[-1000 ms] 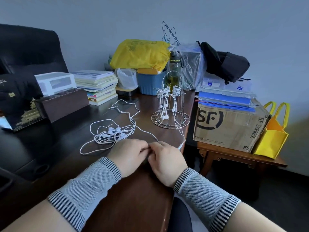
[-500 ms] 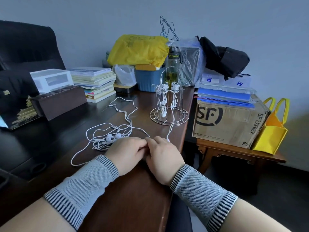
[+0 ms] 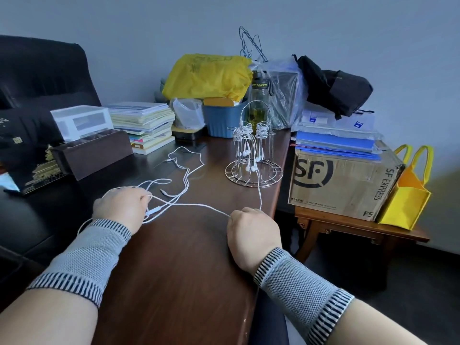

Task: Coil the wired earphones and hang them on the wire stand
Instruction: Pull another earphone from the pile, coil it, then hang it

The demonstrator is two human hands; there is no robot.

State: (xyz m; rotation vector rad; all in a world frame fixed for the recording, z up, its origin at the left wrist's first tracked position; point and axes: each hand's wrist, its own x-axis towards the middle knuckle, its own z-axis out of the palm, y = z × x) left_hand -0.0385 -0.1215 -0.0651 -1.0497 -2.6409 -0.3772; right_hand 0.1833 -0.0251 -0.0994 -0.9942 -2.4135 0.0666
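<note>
Both hands have moved apart since a second ago. Left hand (image 3: 119,207) grips loops of the thin white earphone cable (image 3: 189,204); right hand (image 3: 251,230) pinches it taut above the brown wooden desk (image 3: 179,270). Loose strands may tangle, or the cable may tip the metal wire stand (image 3: 254,155).

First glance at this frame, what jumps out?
The white earphone cable stretched between the left hand and right hand at the desk's near middle. Behind it, the wire stand with coiled earphones already hanging. Right of the desk, the cardboard box and yellow bag.
</note>
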